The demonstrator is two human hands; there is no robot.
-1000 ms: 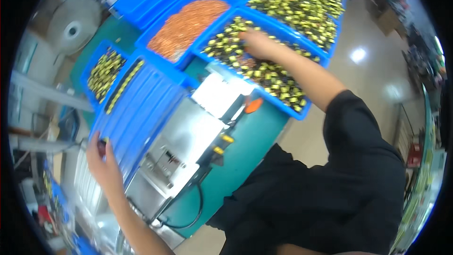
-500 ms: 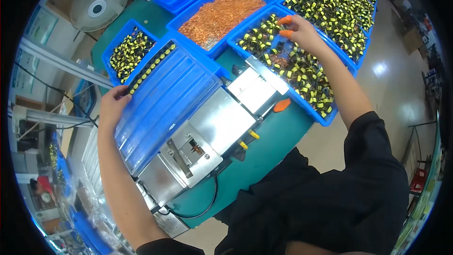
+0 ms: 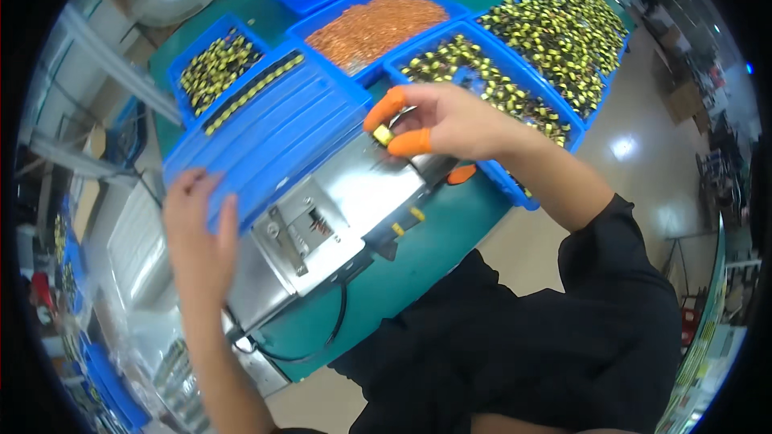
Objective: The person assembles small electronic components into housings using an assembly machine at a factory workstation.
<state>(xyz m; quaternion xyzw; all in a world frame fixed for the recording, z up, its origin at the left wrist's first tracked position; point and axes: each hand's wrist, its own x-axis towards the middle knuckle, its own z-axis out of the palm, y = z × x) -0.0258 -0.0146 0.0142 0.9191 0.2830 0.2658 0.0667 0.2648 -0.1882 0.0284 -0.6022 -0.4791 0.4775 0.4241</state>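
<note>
Okay, so the yellow-banded component (image 3: 383, 135) is up in the right hand (image 3: 462, 120), pinched between fingers wearing orange finger cots (image 3: 410, 143), above the far part of a silver metal machine (image 3: 370, 185) — not lined up with anything yet. The left hand (image 3: 199, 225) has nothing in it that I can see; its fingers are loosely spread by the ridged blue tray (image 3: 273, 128), though I can't tell if they touch it.

Progress-wise, one neat row of similar components (image 3: 256, 90) is already laid along that tray's far-left edge, so that much looks done. What's left is harder to judge: loose ones fill the small blue bin (image 3: 174, 76) beyond the row, the middle blue bin (image 3: 575, 141) under the right forearm, and the heaped pile (image 3: 555, 40) behind it — no telling which are finished and which are waiting. Going by the amounts, I'd call it mid-batch.

Between those bins there's a heap of copper-coloured bits (image 3: 378, 28) in its own tub. The machine has coppery scraps in its small window, and a black cable (image 3: 342, 317) loops over the green tabletop (image 3: 434, 229).
</note>
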